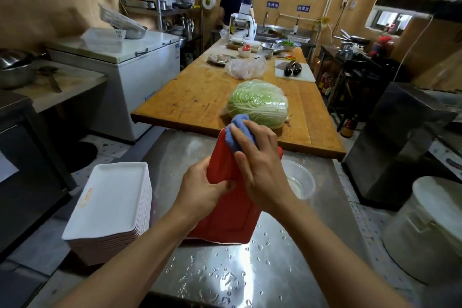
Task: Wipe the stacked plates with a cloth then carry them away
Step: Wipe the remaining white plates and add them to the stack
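A red rectangular plate (226,217) stands tilted with its underside toward me, its lower edge on the wet steel table (250,270). My left hand (203,189) grips the plate's left edge. My right hand (260,165) presses a blue cloth (236,132) against the plate's upper part, fingers curled over the cloth. A stack of several rectangular plates, white on top with pinkish sides (110,207), sits on the table's left edge.
A clear plastic bowl (300,182) sits right of the red plate. Beyond is a wooden table (195,97) with a wrapped cabbage (258,104), bags and bowls. A person (235,0) stands at the far end. A white lidded pot (430,227) is at right.
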Demonstrator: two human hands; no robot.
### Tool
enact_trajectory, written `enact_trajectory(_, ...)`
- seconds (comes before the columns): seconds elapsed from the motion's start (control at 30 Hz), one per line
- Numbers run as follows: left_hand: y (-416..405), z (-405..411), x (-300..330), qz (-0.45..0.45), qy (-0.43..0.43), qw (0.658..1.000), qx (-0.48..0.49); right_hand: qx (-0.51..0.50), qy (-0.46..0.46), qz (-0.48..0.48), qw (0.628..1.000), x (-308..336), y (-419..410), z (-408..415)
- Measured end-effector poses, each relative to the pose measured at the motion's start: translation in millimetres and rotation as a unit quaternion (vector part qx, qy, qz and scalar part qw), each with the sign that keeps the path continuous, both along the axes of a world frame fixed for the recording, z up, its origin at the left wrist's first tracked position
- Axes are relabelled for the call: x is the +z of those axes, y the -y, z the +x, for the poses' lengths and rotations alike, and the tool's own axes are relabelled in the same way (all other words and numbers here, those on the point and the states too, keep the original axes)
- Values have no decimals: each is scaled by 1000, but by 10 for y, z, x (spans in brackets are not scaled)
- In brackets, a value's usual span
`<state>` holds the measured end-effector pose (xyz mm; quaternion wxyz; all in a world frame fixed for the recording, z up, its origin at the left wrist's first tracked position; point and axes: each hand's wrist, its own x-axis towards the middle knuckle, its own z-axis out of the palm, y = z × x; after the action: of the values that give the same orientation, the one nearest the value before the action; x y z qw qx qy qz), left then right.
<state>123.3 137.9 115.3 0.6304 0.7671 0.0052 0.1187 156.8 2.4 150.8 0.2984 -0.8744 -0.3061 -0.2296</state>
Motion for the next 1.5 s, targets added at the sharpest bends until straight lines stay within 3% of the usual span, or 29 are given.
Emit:
enact_trajectory(0.17,-21,-38,-16,-74,-29,997,4,-42,73,-60,995,-92,-124,89)
enact_trajectory(0.23,-60,-61,-23,-127,-49,991,18,-55,70,-39,995,-184,-19,123)
enact_trajectory(0.47,-33,-17,50,-273,-99,957,27,-96,-93,92,987,-258,36,144)
enact_trajectory(0.57,-64,114,118,-334,-100,935,71,-110,-152,84,979,-321,3,44)
enact_trajectory(0.8,-71,307,178,-375,-114,908,151,-109,-238,115,958,-423,98,-135)
enact_trajectory(0.87,-26,307,147,-373,-118,907,159,-86,-276,159,944,-374,163,-121)
enact_trajectory(0.93,1,271,117,-363,-121,913,143,-43,-334,258,906,-327,245,-90)
enact_trajectory(1.03,-44,186,154,-387,-141,910,51,-14,-394,351,849,-307,414,-4)
enact_trajectory(1.17,-366,194,217,-359,-176,916,-2,14,-447,309,840,-294,609,91)
enact_trajectory(1.33,-618,189,228,-260,-239,932,-79,39,-428,199,881,-244,697,189)
enact_trajectory(1.5,-630,113,167,-264,-261,922,-106,47,-379,98,919,-148,668,235)
